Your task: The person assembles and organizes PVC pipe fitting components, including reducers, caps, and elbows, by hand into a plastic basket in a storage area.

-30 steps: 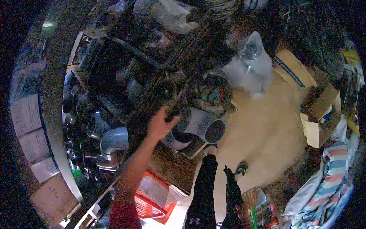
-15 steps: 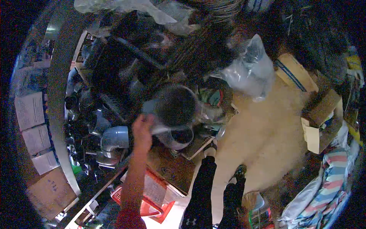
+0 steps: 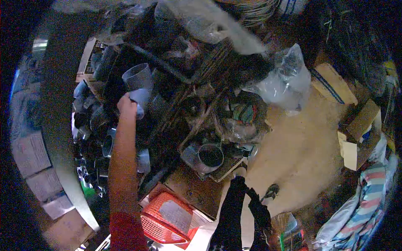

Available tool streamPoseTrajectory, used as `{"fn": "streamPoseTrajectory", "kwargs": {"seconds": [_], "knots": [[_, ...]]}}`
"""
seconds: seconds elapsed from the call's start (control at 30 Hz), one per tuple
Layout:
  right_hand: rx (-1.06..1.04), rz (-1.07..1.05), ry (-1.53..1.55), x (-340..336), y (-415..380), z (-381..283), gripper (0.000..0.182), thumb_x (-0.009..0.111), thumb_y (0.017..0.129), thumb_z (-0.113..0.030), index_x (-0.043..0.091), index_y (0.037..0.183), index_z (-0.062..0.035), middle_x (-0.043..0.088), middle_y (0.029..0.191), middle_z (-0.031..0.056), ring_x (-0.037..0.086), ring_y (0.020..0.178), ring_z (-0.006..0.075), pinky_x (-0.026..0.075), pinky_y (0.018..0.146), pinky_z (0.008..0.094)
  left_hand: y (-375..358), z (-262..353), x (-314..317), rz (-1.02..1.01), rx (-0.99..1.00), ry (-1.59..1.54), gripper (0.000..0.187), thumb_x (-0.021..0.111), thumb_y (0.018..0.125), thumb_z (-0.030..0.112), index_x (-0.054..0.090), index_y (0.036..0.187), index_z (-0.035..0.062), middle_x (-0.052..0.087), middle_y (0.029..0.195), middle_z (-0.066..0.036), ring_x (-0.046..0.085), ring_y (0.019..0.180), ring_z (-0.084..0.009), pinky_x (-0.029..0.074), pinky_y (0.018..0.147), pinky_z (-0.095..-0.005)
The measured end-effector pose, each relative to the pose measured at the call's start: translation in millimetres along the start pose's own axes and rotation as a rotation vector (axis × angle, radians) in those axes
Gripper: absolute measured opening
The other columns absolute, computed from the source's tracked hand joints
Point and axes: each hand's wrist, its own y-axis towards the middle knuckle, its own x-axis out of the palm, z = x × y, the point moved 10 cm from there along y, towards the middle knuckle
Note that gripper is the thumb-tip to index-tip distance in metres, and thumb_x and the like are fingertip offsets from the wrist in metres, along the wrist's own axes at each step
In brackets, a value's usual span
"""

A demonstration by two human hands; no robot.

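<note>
My left hand, at the end of a red sleeve, reaches out over a dark heap of goods at the left. Its fingers are closed on the lower edge of a grey plastic pipe fitting. The fitting is tilted, with its wide round mouth facing up and away from me. Below the forearm and beside it lie more grey pipe fittings, partly hidden by the arm. Another fitting with a round opening rests near my feet. My right hand does not show.
An orange plastic basket stands by a cardboard box at the bottom. A clear plastic bag lies at the upper right, near opened cartons. A striped sack is at the right edge. Long dark pipes cross the heap.
My left hand has moved up and left, away from me, with the pipe fitting in it. The view has shifted, and the orange basket shows more fully.
</note>
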Motion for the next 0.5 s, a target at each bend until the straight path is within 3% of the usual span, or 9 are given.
{"fn": "streamPoseTrajectory", "kwargs": {"seconds": [0.1,0.2,0.3,0.4,0.5], "knots": [[0.012,0.012,0.265,0,-8,-14,0.036,0.068,0.084,-0.011,0.045,0.112,-0.0069,0.062,0.083,0.0103,0.066,0.063,0.0244,0.057,0.049,0.036,15,-27,26,-0.093,-0.144,-0.304,0.035,0.048,0.09,0.008,0.051,0.122,-0.0053,0.052,0.128,-0.015,0.058,0.106,-0.0302,0.048,0.093,-0.0447],[0.025,0.011,-0.036,10,-16,-35,0.035,0.068,0.085,-0.012,0.045,0.111,-0.006,0.062,0.084,0.0114,0.066,0.062,0.0275,0.057,0.05,0.0391,12,-40,55,-0.149,-0.222,-0.456,0.036,0.047,0.09,0.009,0.05,0.123,-0.0054,0.051,0.129,-0.016,0.055,0.111,-0.0304,0.045,0.097,-0.0455],[0.105,0.05,0.136,-4,7,30,0.04,0.068,0.084,-0.016,0.043,0.113,-0.0051,0.062,0.083,0.0126,0.066,0.062,0.0294,0.057,0.051,0.0396,-3,-44,93,-0.214,-0.254,-0.525,0.036,0.047,0.091,0.01,0.049,0.123,-0.0056,0.05,0.13,-0.016,0.051,0.115,-0.0305,0.041,0.1,-0.0463],[0.15,-0.005,0.006,3,3,15,0.046,0.069,0.084,-0.02,0.04,0.116,-0.0047,0.061,0.086,0.0138,0.066,0.062,0.0289,0.057,0.05,0.0382,-25,-51,127,-0.294,-0.307,-0.562,0.036,0.047,0.091,0.011,0.047,0.124,-0.0057,0.049,0.131,-0.017,0.048,0.12,-0.0306,0.037,0.104,-0.0471],[-0.635,0.175,-0.846,2,1,-5,0.048,0.067,0.086,-0.019,0.036,0.12,-0.0051,0.061,0.092,0.0156,0.066,0.063,0.0283,0.057,0.051,0.0374,-60,-48,147,-0.362,-0.329,-0.564,0.036,0.047,0.092,0.012,0.046,0.124,-0.0058,0.049,0.132,-0.018,0.045,0.125,-0.0308,0.034,0.108,-0.0479]]}}
